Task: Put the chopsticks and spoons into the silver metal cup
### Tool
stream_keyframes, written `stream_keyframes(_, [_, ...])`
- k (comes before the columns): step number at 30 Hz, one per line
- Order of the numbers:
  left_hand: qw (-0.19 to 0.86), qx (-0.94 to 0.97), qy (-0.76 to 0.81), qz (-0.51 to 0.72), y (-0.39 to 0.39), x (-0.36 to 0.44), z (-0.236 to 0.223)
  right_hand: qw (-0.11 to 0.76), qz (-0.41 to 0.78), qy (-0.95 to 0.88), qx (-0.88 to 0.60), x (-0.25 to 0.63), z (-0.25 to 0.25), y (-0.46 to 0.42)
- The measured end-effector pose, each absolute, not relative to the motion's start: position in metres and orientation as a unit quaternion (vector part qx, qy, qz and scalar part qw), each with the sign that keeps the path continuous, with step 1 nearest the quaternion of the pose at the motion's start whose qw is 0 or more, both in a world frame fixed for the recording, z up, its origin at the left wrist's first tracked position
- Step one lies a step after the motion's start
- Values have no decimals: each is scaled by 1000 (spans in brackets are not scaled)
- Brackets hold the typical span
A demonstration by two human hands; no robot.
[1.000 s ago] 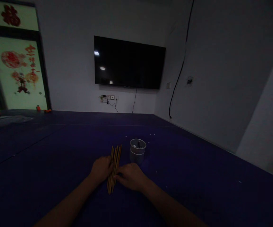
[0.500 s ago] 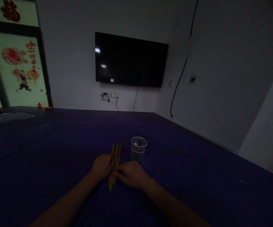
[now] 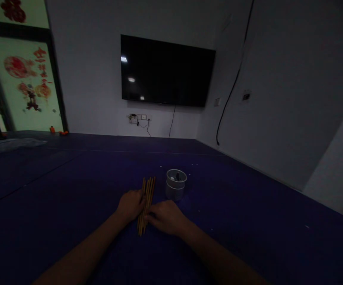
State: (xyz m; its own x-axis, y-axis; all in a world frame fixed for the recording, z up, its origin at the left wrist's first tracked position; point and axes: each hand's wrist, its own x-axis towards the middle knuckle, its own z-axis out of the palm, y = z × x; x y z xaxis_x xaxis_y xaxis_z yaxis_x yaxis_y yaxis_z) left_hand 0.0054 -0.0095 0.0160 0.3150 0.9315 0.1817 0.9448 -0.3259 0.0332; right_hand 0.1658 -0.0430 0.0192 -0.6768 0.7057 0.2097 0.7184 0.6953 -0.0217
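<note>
Several chopsticks [image 3: 149, 192] form a loose bundle just above or on the dark blue surface [image 3: 85, 190]; I cannot tell whether they touch it. My left hand [image 3: 131, 205] is closed around the bundle's left side, its fingers partly hidden. From the right, my right hand [image 3: 166, 217] pinches the lower part of the same bundle, thumb and fingers closed on it. Just beyond my right hand stands an upright grey metal canister [image 3: 175, 192], with small items inside that are too dark to name.
A large television [image 3: 167, 71] hangs on the far wall above power sockets [image 3: 140, 118]. A black cable [image 3: 229, 99] runs down the right wall. Clear plastic sheeting [image 3: 9, 145] and small orange objects [image 3: 63, 133] lie at the far left. White specks dot the surface.
The camera view has shifted slightly, so everything sits a little higher and further right. Both hands keep hold of the chopsticks, whose tops spread a little differently.
</note>
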Motion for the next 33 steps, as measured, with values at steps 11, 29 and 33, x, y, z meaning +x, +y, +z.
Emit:
stream_keyframes(11, [39,-808,-581,-83,-11,6,18,106,-18,-916,-387,167,20,-42])
stream_keyframes(29, [45,-773,-627,-83,-11,4,20,114,-50,-894,-430,168,22,-43])
stream_keyframes(33, [51,-765,-637,-77,-11,3,22,108,-42,-892,-437,167,24,-44])
